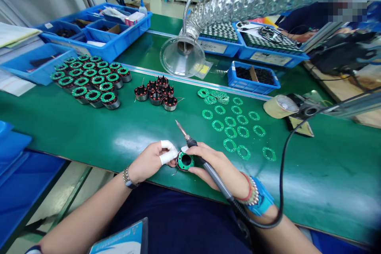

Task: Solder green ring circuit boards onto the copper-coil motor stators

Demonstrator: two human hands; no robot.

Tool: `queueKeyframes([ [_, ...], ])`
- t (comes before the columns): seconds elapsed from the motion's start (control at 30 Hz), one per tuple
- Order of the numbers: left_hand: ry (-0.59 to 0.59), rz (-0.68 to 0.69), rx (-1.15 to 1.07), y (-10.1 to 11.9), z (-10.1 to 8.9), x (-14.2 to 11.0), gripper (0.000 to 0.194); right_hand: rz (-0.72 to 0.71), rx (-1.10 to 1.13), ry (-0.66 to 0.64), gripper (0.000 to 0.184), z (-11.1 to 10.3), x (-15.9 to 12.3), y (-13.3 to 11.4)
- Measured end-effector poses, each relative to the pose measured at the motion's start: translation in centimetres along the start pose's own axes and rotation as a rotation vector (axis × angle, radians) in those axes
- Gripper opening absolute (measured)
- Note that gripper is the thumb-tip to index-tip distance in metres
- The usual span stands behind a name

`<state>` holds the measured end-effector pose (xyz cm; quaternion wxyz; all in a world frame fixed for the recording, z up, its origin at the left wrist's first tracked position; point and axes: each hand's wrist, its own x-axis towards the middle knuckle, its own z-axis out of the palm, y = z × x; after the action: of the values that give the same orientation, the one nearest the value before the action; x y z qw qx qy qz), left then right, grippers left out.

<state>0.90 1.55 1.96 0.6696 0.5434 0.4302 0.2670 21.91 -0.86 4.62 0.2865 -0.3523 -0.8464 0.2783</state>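
Observation:
At the table's near edge my left hand (pixel 148 162), with white covers on some fingers, grips the side of a motor stator (pixel 181 164). A green ring-shaped circuit board lies on top of the stator around its dark centre hole. In my right hand (pixel 222 163) rests a soldering iron (pixel 214 177), its tip pointing up and away, apart from the stator. Fingers of that same hand also touch the board's right side. Beyond my hands stands a cluster of bare stators (pixel 155 98) with copper windings. Loose green ring boards (pixel 230 132) are spread to the right.
Many board-topped stators (pixel 93 95) stand at left. A clear fume hood (pixel 182 63) hangs from a foil duct (pixel 226 6). Blue trays (pixel 102 49) line the back. The iron's cable (pixel 281 182) loops at right near a tape roll (pixel 279 106). Another person's hand (pixel 300 36) is back right.

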Motion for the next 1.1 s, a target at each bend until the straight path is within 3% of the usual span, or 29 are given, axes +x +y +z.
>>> queueKeyframes([
  [0.1, 0.055, 0.105, 0.216, -0.5, -0.7, -1.2, 0.012, 0.047, -0.029, 0.045, 0.032, 0.5, -0.4, 0.0],
  [0.2, 0.016, 0.192, 0.365, -0.9, -0.8, -2.2, 0.015, 0.065, -0.039, 0.116, 0.035, 1.2, -1.1, -0.2],
  [0.4, -0.017, 0.179, 0.228, -0.7, -0.1, -2.1, 0.007, 0.107, -0.057, 0.240, 0.038, 2.7, -1.8, -0.7],
  [0.57, 0.024, 0.030, 0.063, 0.2, 1.1, -1.6, 0.010, 0.150, -0.129, 0.313, 0.038, 3.7, -2.0, -1.4],
  [0.77, 0.025, -0.054, -0.020, 0.7, 1.7, -1.1, 0.018, -0.024, -0.117, 0.378, 0.032, 3.6, -1.1, -1.0],
  [0.9, 0.006, -0.047, -0.073, 0.6, 1.5, -0.9, 0.019, -0.199, -0.240, 0.306, 0.032, 3.3, 0.1, -0.6],
  [1.1, -0.007, -0.047, -0.118, 0.4, 1.3, -1.1, 0.018, -0.238, -0.369, 0.320, 0.030, 3.3, 0.4, -0.7],
])
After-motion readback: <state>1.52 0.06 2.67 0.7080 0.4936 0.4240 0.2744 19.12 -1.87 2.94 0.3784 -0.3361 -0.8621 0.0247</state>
